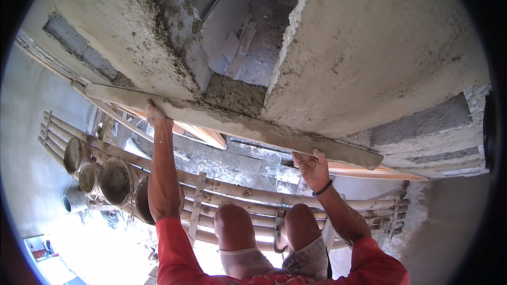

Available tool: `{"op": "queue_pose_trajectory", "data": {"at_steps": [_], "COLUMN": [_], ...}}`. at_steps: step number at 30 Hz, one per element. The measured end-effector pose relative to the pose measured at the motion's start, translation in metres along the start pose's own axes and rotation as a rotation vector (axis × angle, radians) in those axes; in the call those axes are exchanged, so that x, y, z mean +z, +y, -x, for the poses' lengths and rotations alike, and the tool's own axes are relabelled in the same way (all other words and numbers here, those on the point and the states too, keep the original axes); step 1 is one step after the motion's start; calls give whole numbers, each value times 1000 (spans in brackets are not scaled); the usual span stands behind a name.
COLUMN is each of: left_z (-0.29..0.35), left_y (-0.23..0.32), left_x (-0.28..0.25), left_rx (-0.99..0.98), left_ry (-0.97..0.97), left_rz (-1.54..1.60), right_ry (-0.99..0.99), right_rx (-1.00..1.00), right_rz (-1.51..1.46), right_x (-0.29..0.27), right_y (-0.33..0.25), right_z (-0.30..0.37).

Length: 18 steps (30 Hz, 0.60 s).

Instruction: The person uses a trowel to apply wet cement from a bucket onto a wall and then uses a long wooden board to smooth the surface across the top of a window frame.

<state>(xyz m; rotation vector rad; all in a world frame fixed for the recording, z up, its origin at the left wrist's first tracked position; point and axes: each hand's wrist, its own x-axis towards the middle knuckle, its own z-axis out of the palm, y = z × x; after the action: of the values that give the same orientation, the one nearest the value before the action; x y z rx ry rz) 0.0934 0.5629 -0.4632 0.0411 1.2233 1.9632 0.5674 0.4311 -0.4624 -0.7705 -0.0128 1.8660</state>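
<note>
Fingers (pixel 151 108) of left hand (pixel 158 119) grasping board (pixel 211 117) | right hand (pixel 313 171) splayed against near edge | arms (pixel 165 174) outstretched

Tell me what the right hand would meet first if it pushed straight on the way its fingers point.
The long board, right at the fingertips. The right hand seems to touch its lower edge already, though exact depth is unclear.

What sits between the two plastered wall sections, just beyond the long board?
In the head view, a rough brown ledge sits nearest the board; past it, a littered floor.
</note>
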Motion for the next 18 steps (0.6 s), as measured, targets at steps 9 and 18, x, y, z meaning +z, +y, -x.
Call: {"op": "queue_pose_trajectory", "data": {"at_steps": [9,18], "left_z": [52,176], "left_y": [43,132], "left_x": [49,146], "left_rx": [-122,-198], "left_ry": [-65,13], "left_rz": [104,77], "right_ry": [26,-38], "right_rx": [-134,-212], "right_rz": [58,149], "right_x": [74,148], "right_y": [-78,-159], "right_z": [81,171]}}
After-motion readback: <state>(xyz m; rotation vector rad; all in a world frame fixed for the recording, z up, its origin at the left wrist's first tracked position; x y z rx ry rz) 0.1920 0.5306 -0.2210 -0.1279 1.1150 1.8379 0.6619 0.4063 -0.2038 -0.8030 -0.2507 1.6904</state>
